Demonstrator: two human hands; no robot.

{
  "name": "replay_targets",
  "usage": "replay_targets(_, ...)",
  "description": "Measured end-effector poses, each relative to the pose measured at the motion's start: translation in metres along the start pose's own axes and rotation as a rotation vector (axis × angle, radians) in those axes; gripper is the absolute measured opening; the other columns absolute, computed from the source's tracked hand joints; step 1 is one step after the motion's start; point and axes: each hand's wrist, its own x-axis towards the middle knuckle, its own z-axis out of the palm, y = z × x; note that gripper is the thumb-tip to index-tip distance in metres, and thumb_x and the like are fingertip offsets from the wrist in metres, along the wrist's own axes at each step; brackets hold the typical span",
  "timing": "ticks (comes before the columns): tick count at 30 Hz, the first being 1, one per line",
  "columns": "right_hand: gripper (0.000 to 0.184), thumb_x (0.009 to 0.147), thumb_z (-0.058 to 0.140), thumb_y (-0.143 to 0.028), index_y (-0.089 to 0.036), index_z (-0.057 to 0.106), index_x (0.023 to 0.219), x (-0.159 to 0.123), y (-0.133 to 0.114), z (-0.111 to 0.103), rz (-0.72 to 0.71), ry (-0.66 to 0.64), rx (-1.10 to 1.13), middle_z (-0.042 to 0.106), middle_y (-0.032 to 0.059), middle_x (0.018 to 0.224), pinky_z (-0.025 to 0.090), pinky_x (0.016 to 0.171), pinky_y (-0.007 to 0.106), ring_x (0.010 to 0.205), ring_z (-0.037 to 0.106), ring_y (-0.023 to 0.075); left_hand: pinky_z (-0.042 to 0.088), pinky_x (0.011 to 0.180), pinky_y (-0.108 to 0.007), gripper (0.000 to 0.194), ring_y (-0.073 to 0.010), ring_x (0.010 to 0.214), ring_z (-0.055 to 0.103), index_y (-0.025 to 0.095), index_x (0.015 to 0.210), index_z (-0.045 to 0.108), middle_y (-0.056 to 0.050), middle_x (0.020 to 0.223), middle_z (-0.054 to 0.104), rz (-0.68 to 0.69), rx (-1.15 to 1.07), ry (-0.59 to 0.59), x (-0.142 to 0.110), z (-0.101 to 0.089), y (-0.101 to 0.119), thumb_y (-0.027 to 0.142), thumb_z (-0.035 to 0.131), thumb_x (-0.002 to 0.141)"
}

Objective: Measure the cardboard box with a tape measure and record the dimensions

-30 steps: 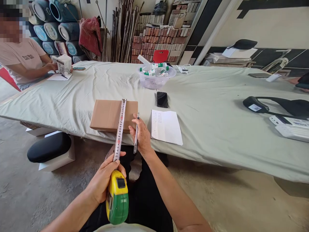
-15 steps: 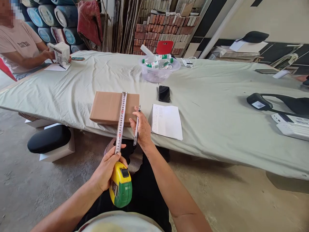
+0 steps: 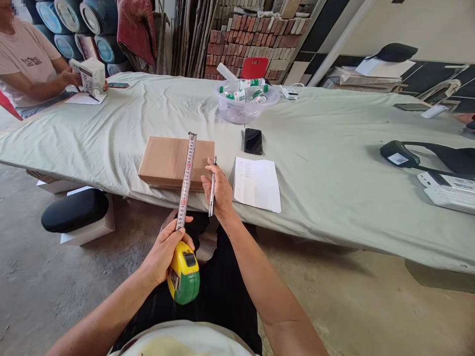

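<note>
My left hand (image 3: 166,252) is closed on a yellow and green tape measure (image 3: 184,274), fingers around its front where the blade comes out. The pulled-out blade runs away from me over a brown cardboard box (image 3: 163,158), and its hooked end reaches the box's far edge. A pen (image 3: 213,190) is pinched in my right hand (image 3: 219,195), which is at the box's right end. Just right of that hand lies a white sheet of paper (image 3: 258,185) with rows of handwritten figures. Behind the sheet is a black phone (image 3: 253,141).
A clear plastic basin (image 3: 239,111) of bottles stands at the back of the cloth-covered table (image 3: 326,188). Across on the left, a person (image 3: 33,69) holds a white box (image 3: 92,76). A black strapped device (image 3: 401,154) lies at right, a black-cushioned stool (image 3: 76,211) at lower left.
The blade's hooked end has lifted slightly and tilted to the right at the box's far edge. My right hand with the pen has shifted slightly right.
</note>
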Motion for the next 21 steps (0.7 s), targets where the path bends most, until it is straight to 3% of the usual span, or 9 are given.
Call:
replay_targets(4,0.037,0.098,0.045,-0.054,-0.025,0.052,0.121,0.009,0.005,-0.007,0.109,-0.038,0.164,0.059,0.0105,0.144,0.051,0.107,0.044,0.133,0.058,0.0249,0.047,0.060,-0.023,0.042,-0.0161,0.061,0.058,0.019,0.123,0.063,-0.002,0.067,0.065,0.163,0.269,-0.034,0.008,-0.026,0.010,0.043,0.062,0.088)
replay_targets(7,0.042,0.097,0.042,-0.061,-0.025,0.051,0.118,0.014,0.015,-0.015,0.224,0.081,0.371,0.063,0.0101,0.138,0.055,0.101,0.040,0.121,0.065,0.0223,0.046,0.061,-0.022,0.033,-0.0151,0.060,0.058,0.020,0.115,0.072,-0.002,0.068,0.067,0.233,0.583,-0.115,0.016,-0.054,0.026,0.035,0.062,0.087)
replay_targets(11,0.044,0.096,0.035,-0.064,-0.025,0.047,0.114,0.012,0.033,-0.030,0.374,0.257,0.580,0.071,0.0095,0.121,0.059,0.087,0.038,0.101,0.073,0.0196,0.040,0.049,-0.020,0.028,-0.0134,0.049,0.054,0.022,0.107,0.077,-0.001,0.063,0.066,0.201,0.874,-0.142,0.027,-0.093,0.053,0.033,0.061,0.087)
replay_targets(14,0.044,0.094,0.039,-0.066,-0.026,0.047,0.109,0.002,0.040,-0.037,0.425,0.300,0.646,0.073,0.0083,0.114,0.059,0.078,0.035,0.096,0.074,0.0192,0.043,0.054,-0.019,0.027,-0.0153,0.056,0.059,0.019,0.107,0.079,-0.001,0.063,0.068,0.179,0.961,-0.215,0.037,-0.117,0.078,0.027,0.065,0.084)
replay_targets(17,0.044,0.091,0.046,-0.066,-0.026,0.049,0.107,-0.009,0.039,-0.035,0.453,0.260,0.648,0.074,0.0074,0.112,0.058,0.075,0.032,0.093,0.074,0.0188,0.042,0.055,-0.017,0.034,-0.0133,0.054,0.057,0.016,0.113,0.077,0.003,0.059,0.066,0.144,1.035,-0.233,0.047,-0.134,0.105,0.018,0.064,0.082)
replay_targets(21,0.043,0.088,0.056,-0.062,-0.024,0.054,0.108,-0.019,0.029,-0.025,0.432,0.153,0.625,0.074,0.0089,0.115,0.059,0.079,0.033,0.096,0.073,0.0196,0.038,0.054,-0.013,0.032,-0.0091,0.050,0.053,0.009,0.106,0.077,0.009,0.051,0.060,0.064,1.073,-0.138,0.060,-0.147,0.143,0.010,0.055,0.084)
